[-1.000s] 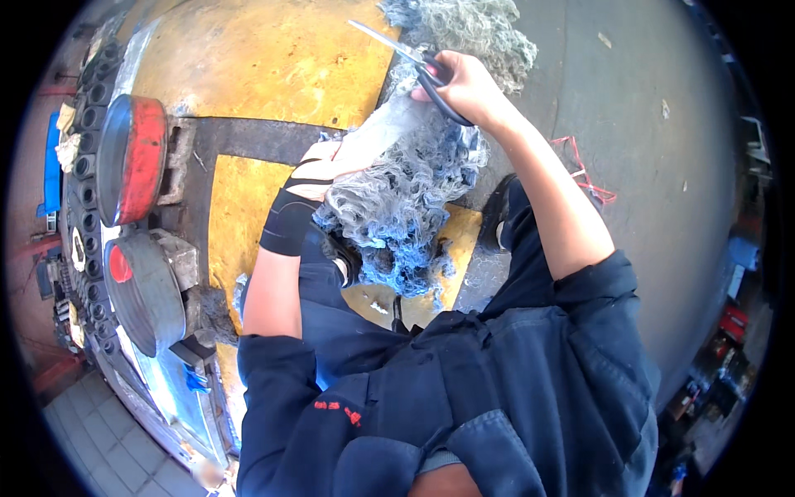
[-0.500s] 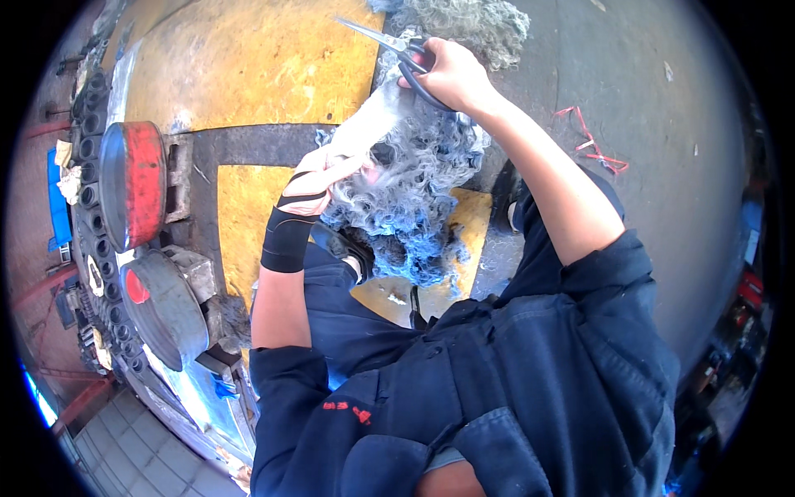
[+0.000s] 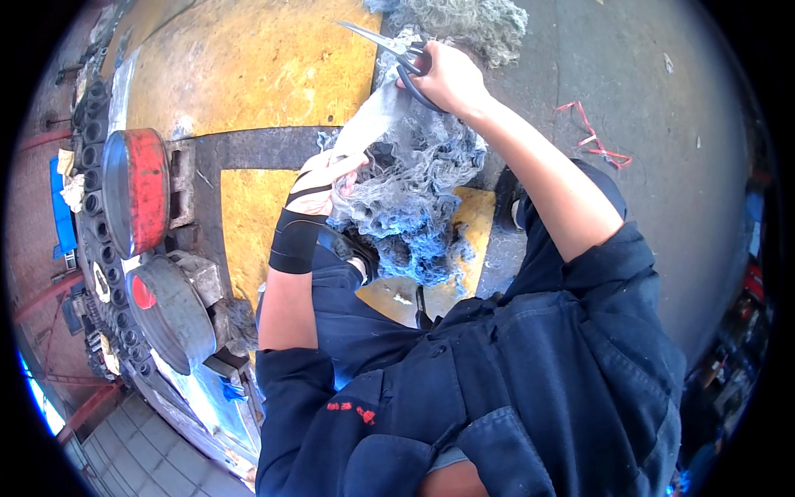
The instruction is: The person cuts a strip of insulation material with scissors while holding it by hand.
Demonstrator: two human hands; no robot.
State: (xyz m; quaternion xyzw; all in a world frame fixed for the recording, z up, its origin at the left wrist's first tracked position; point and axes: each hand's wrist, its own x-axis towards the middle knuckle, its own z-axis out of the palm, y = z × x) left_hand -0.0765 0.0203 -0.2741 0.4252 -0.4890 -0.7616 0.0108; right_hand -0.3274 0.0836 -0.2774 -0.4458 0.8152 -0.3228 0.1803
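My right hand [image 3: 455, 79] is closed round the dark handles of a pair of scissors [image 3: 374, 36], whose metal blades point up and left, slightly parted. Below the scissors, a white strip of cloth [image 3: 369, 123] stretches between my two hands; its upper end lies by my right fingers. My left hand [image 3: 318, 187], with a black wrist support [image 3: 296, 240], is closed on the cloth's lower end. Behind the hands lies a tangled heap of grey and blue thread waste [image 3: 422, 182], between my feet. Another greyish tuft [image 3: 489, 29] lies beyond my right hand.
Yellow worn boards [image 3: 240, 74] cover part of the dark floor. At left stand a red round drum [image 3: 147, 190] and a grey round drum [image 3: 175, 319] beside concrete blocks [image 3: 182, 184] and a row of dark rings [image 3: 93, 157]. Red string [image 3: 590, 132] lies on the floor at right.
My left hand has turned slightly, its thumb and fingers showing more openly beside the thread heap. The scissors and my right hand have hardly moved. The whole view has shifted a little.
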